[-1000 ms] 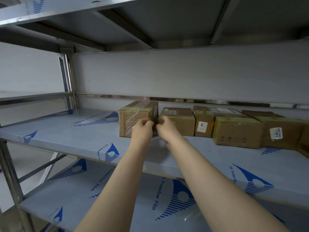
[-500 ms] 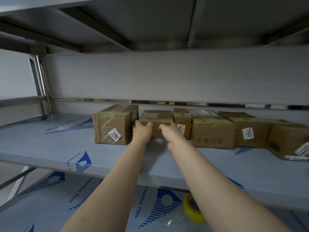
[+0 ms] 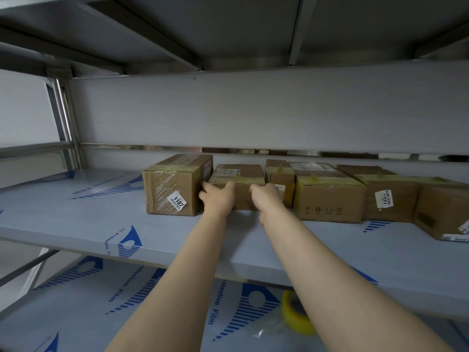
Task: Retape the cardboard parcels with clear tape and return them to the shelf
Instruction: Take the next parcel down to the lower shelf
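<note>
While the small box sits in the row on the shelf, tight beside a taller box, the person's left hand and right hand clasp its front corners, fingers curled round the sides. This looks like the fetching step. Next it needs sliding straight out, then carrying down to the tape roll below.

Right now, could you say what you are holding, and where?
The left hand and right hand grip the second-from-left cardboard parcel by its front corners.
</note>
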